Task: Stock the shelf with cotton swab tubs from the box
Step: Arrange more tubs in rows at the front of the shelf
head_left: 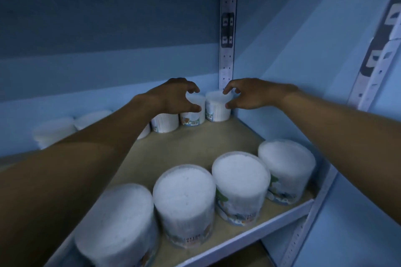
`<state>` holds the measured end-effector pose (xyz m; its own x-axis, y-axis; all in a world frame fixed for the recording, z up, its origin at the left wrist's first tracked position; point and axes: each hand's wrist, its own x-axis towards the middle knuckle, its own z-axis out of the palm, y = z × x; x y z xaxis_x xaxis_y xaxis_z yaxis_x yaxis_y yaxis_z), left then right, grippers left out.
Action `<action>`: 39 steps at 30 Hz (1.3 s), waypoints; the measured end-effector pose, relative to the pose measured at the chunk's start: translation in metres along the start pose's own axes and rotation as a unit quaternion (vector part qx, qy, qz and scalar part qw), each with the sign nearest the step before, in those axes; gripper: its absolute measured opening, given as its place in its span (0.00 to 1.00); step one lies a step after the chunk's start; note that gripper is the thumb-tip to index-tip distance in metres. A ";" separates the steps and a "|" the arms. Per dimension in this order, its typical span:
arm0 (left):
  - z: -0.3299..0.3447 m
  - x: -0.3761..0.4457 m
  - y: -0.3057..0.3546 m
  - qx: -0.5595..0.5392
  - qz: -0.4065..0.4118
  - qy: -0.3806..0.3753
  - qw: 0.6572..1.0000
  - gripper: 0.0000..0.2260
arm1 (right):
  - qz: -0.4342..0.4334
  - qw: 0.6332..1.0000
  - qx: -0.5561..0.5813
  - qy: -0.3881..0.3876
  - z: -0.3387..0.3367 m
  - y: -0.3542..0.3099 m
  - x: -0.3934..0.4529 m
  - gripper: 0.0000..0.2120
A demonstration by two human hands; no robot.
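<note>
**Two hands at the back corner of the shelf**

Two hands reach deep into the shelf (195, 147), meeting near the centre of the frame. The left hand (173, 97) curls its fingers and thumb round the top of a tub (193, 112) in the back row; its grip is closed on that tub. The right hand (249, 95) does the same with the corner tub (218, 107), which stands just beside the first and against the perforated upright post (227, 28). More tubs continue the back row toward the left edge of the frame, partly hidden by the left forearm. Four larger-looking tubs (239, 184) stand in a row along the shelf's front edge, in the lower half of the frame, their white swab tips showing through the lids.
</note>
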<state>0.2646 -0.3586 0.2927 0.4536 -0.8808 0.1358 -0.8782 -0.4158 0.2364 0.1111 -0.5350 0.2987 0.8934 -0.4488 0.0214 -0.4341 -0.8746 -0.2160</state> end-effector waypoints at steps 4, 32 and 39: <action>-0.002 0.029 -0.006 0.026 -0.007 -0.018 0.999 0.29 | 0.006 1.000 -0.021 -0.016 -0.003 0.003 0.033 0.28; 0.032 0.099 -0.032 0.152 -0.009 -0.068 0.986 0.26 | 0.005 0.996 -0.089 -0.030 0.021 -0.012 0.102 0.28; 0.030 0.104 -0.035 0.139 -0.009 -0.070 0.988 0.25 | 0.022 0.997 -0.066 -0.034 0.018 -0.013 0.099 0.28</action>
<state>0.3384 -0.4421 0.2698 0.4621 -0.8868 -0.0046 -0.8863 -0.4616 -0.0387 0.2074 -0.5647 0.2863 0.8772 -0.4772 -0.0530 -0.4801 -0.8731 -0.0847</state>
